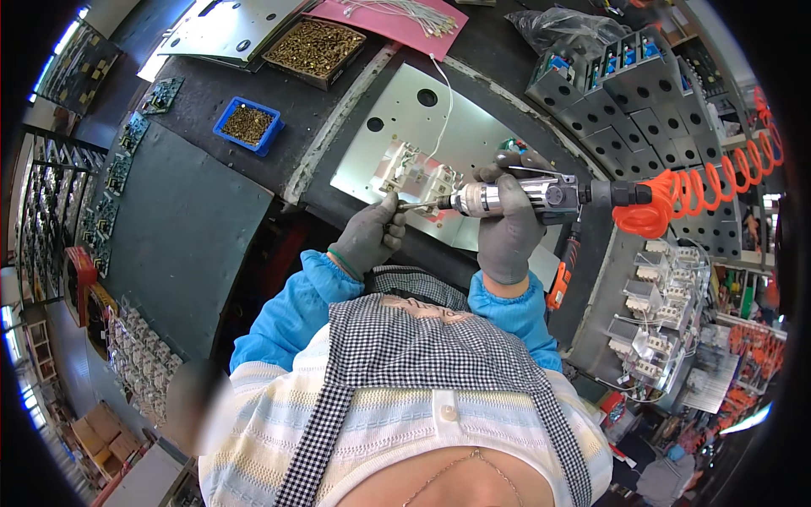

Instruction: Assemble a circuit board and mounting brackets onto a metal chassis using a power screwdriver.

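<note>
My right hand, in a grey glove, is wrapped round a silver pneumatic screwdriver that lies level and points left. Its bit reaches to my left hand, also gloved, whose thumb and fingers pinch at the tip; any screw there is too small to make out. Behind the tool rests a shiny metal panel with round holes. White terminal-like parts sit on this panel, and a white cable runs up from them. An orange coiled air hose joins the tool's right end.
At the far left are a blue bin of small brass-coloured screws and a larger box of them. Stacked metal housings stand at the far right. An orange-handled tool lies right of my right hand. Green circuit boards line the left bench edge.
</note>
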A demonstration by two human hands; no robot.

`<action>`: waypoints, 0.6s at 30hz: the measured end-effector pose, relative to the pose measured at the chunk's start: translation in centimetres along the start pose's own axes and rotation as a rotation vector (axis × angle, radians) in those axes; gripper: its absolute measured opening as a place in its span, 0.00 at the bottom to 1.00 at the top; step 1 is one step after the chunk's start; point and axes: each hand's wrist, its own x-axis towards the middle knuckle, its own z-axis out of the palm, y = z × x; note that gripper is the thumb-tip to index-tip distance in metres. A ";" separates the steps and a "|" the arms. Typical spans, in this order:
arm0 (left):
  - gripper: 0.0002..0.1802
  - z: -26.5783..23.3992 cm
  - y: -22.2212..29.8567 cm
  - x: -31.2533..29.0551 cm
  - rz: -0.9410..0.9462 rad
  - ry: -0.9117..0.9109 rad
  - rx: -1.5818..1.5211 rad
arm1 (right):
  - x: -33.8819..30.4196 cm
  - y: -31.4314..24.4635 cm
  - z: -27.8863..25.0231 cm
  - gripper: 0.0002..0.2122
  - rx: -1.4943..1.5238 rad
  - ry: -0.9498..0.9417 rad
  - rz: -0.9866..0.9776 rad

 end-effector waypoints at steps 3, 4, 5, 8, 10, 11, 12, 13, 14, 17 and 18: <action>0.14 -0.7 1.5 -0.5 -0.006 0.010 -0.006 | 0.3 1.0 1.7 0.18 0.000 0.016 0.024; 0.14 -0.7 2.0 -0.7 0.002 0.009 -0.004 | 0.4 1.0 2.6 0.18 -0.037 0.035 0.013; 0.14 -0.8 2.7 -0.9 -0.001 0.008 -0.008 | 0.5 1.4 3.0 0.18 -0.042 0.035 0.014; 0.12 -2.0 4.5 -1.4 0.027 -0.046 -0.004 | 0.9 2.7 4.5 0.17 -0.026 0.088 0.048; 0.16 -2.7 5.5 -1.7 0.017 -0.018 0.030 | 0.8 3.7 5.3 0.17 -0.030 0.071 0.069; 0.16 -2.8 6.1 -2.1 0.019 -0.015 0.025 | 0.8 4.3 5.5 0.17 -0.032 0.060 0.084; 0.19 -2.8 6.9 -2.8 -0.022 0.086 0.211 | 0.8 5.0 5.6 0.17 -0.032 0.057 0.089; 0.22 -2.8 7.6 -3.3 -0.064 0.184 0.397 | 0.7 5.8 5.4 0.17 -0.046 0.028 0.067; 0.24 -3.4 8.1 -3.6 -0.039 0.244 0.602 | 0.8 6.4 5.4 0.17 -0.060 0.001 0.045; 0.21 -4.8 9.2 -4.4 0.067 0.344 0.703 | 0.8 7.2 5.4 0.18 -0.097 -0.016 0.056; 0.16 -4.7 9.2 -4.4 0.139 0.321 0.666 | 0.6 7.1 5.4 0.18 -0.099 -0.015 0.060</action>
